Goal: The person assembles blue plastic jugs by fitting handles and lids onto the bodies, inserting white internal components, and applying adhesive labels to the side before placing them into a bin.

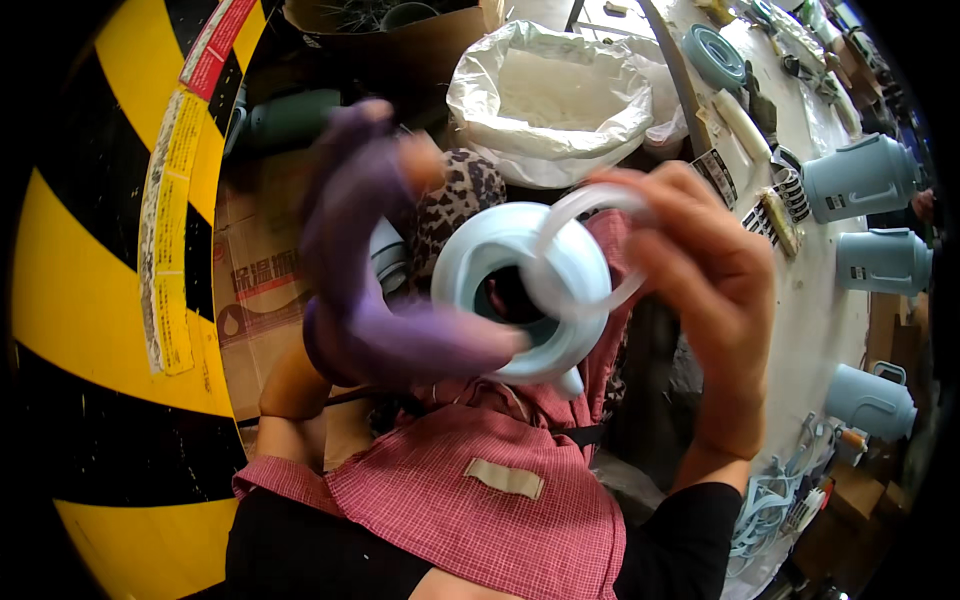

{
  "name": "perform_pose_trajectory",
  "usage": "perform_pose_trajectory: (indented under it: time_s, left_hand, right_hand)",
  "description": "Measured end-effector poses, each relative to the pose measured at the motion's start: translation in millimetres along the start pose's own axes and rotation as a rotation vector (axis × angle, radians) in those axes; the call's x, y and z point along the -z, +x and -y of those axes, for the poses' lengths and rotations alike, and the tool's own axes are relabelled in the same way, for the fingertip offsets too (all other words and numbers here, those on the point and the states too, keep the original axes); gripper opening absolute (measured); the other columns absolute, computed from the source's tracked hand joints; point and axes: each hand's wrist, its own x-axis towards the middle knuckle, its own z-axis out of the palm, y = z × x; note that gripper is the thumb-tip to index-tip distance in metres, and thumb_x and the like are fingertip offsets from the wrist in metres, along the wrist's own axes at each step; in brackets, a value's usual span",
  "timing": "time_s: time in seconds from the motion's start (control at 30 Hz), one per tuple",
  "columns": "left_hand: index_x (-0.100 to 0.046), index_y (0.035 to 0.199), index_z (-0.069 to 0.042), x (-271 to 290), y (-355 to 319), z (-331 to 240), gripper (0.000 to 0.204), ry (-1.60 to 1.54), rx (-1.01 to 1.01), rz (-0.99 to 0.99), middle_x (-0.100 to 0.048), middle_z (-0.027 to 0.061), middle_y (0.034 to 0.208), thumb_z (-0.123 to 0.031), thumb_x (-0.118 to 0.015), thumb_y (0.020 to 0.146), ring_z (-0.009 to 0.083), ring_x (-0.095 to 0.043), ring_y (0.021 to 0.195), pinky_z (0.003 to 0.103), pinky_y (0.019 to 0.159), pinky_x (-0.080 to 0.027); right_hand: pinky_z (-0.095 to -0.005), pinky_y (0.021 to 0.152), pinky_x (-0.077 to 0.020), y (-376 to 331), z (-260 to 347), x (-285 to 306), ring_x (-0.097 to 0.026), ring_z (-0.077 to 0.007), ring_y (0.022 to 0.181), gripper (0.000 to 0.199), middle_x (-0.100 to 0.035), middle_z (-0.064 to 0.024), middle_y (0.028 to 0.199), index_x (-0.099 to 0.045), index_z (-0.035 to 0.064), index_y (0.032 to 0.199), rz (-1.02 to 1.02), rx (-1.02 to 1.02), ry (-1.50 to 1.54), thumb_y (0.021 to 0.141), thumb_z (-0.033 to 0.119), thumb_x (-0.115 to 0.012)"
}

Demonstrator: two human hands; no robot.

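A pale blue jug body (462, 262) rests in my lap, its round mouth turned up toward me and its inside dark. My left hand (345, 260), in a purple glove that leaves the fingertips bare, is blurred by motion. Its thumb reaches over the jug's mouth while the other fingers stretch away from the rim; it is open. Between the bare fingertips of my right hand (715, 265) is a translucent white ring (542, 265). The ring is tilted and overlaps the right side of the jug's mouth; whether it touches the rim I cannot tell.
A white plastic-lined container (480, 150) stands ahead. On the worktable (800, 350) to the right are several pale blue jugs (860, 180), a coiled blue piece (715, 55) and pale blue strips (765, 510). A yellow-and-black striped panel (75, 250) borders the left, beside a cardboard box (260, 270).
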Motion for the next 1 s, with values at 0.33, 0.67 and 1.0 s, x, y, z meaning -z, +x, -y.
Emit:
perform_pose_trajectory:
  time_s: [0.33, 0.67, 1.0]
  left_hand:
    - [-0.071, 0.080, -0.015, 15.5, -11.6, -16.3, 0.025, 0.679, 0.096, 0.562, -0.058, 0.0166, 0.143, -0.039, -0.079, 0.077, 0.0454, -0.036, 0.145, 0.067, 0.117, -0.018]
    - [-0.072, 0.097, -0.006, -0.1, -27.9, -21.8, 0.052, 0.943, 0.004, 0.581, -0.064, 0.0229, 0.128, -0.056, -0.056, 0.093, 0.0415, -0.059, 0.125, 0.067, 0.110, -0.031]
    - [-0.071, 0.100, 0.004, -30.9, -49.7, -19.6, 0.050, 0.988, 0.148, 0.441, -0.059, 0.0279, 0.127, -0.044, -0.067, 0.085, 0.0440, -0.059, 0.113, 0.058, 0.096, -0.047]
  right_hand:
    - [-0.0253, 0.085, -0.0446, 12.1, -7.6, -32.4, -0.058, -0.0134, 0.106, 0.033, -0.063, -0.0056, 0.116, -0.075, -0.0011, 0.106, 0.107, -0.144, -0.281, 0.075, -0.001, -0.064]
    - [-0.0289, 0.091, -0.0459, -1.6, -48.1, -41.2, -0.060, -0.0208, 0.102, 0.027, -0.061, -0.0120, 0.105, -0.062, -0.0051, 0.095, 0.045, 0.087, -0.333, 0.071, -0.008, -0.051]
    - [-0.0386, 0.094, -0.0507, 8.9, 7.4, -8.4, -0.063, -0.0258, 0.114, 0.027, -0.066, -0.0132, 0.135, -0.076, 0.0057, 0.096, 0.412, 0.056, -0.703, 0.073, 0.015, -0.086]
